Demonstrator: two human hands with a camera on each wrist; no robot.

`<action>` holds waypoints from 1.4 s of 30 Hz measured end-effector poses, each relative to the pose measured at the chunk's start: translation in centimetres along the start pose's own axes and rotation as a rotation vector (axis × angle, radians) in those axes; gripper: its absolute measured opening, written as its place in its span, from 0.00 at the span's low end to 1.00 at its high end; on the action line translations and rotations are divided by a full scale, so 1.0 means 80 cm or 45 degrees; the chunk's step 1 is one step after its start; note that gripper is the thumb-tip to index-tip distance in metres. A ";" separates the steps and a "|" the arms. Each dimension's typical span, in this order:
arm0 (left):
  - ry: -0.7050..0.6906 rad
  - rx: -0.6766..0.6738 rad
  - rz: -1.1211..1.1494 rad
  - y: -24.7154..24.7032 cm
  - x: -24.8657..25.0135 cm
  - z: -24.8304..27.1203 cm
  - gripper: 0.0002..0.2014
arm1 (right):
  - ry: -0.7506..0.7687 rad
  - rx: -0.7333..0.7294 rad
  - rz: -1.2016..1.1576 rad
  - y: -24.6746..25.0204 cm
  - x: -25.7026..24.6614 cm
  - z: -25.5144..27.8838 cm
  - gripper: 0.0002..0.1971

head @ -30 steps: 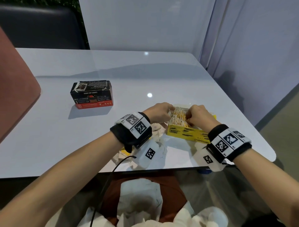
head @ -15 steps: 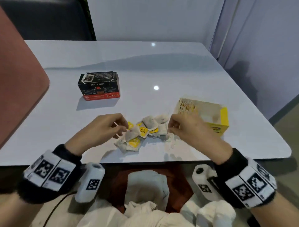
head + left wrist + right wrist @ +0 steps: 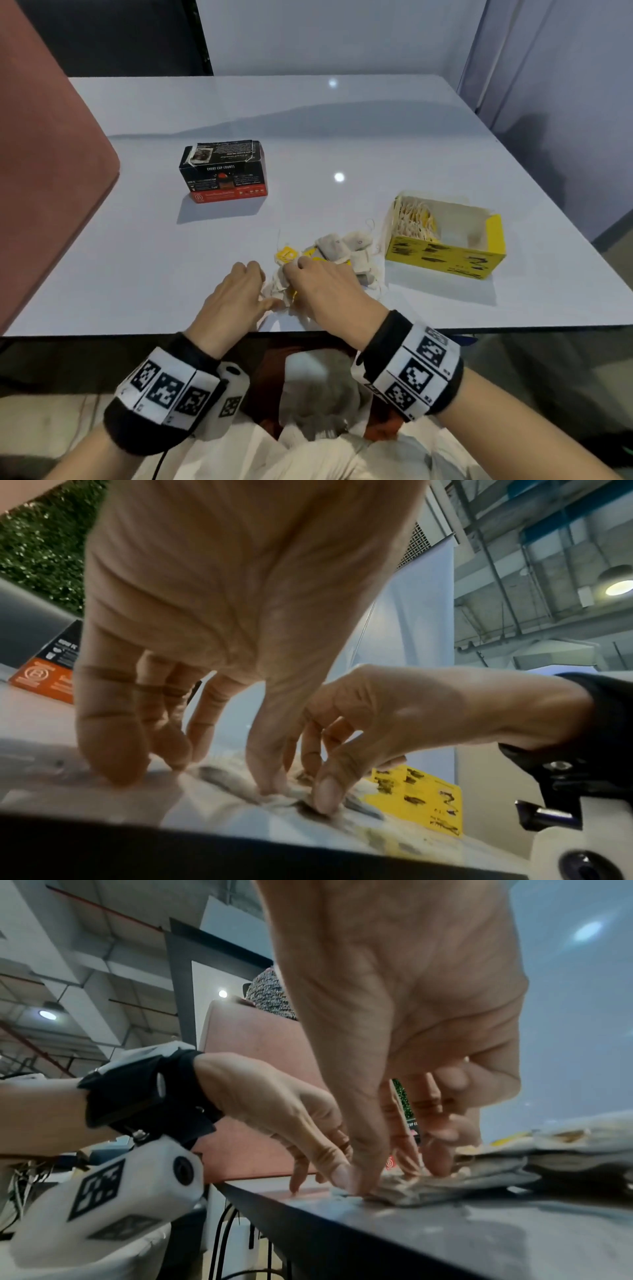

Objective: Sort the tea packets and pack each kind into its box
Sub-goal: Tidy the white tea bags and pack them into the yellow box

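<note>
A loose pile of tea packets [image 3: 337, 251], white bags mixed with yellow tags, lies near the table's front edge. Right of it stands the open yellow box [image 3: 445, 263], with packets [image 3: 414, 219] stacked upright at its left end. The closed black-and-red box [image 3: 224, 171] sits further back on the left. Both hands are on the pile's near-left corner. My left hand [image 3: 255, 286] presses its thumb and fingertips down on a bag [image 3: 219, 775] and the table. My right hand [image 3: 294, 274] pinches a crumpled bag [image 3: 404, 1185] between thumb and fingers.
The white table [image 3: 342, 130] has bare surface behind and to the left of the boxes. A pink chair back [image 3: 44, 171] rises at the left edge. A wall stands close on the right. The table's front edge [image 3: 137, 332] runs just below my hands.
One second ago both hands were at the yellow box. They drew back to the loose pile and have now closed in together on its near-left bags.
</note>
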State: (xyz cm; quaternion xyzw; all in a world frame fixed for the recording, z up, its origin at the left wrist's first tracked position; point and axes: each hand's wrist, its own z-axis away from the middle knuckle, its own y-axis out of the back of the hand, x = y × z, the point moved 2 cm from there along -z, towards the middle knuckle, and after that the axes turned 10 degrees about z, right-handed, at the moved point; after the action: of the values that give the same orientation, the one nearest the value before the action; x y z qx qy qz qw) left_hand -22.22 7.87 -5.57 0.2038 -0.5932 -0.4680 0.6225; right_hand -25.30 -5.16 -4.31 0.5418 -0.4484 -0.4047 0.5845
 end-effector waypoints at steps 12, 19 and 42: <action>-0.145 0.055 0.522 0.003 0.004 -0.019 0.09 | -0.212 0.090 -0.390 0.009 0.035 0.004 0.06; -0.178 0.252 0.522 0.028 -0.005 -0.031 0.20 | -0.412 0.248 -0.884 0.011 0.076 0.006 0.13; 0.512 -0.617 2.707 0.003 0.031 -0.014 0.21 | 0.131 0.900 -0.205 0.044 0.024 0.016 0.05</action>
State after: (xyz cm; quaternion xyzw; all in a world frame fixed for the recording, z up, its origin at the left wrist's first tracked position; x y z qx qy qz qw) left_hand -21.45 5.58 -4.25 -0.4639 -0.2468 0.2426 0.8155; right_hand -26.04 -7.04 -0.59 0.7637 -0.4864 -0.2416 0.3491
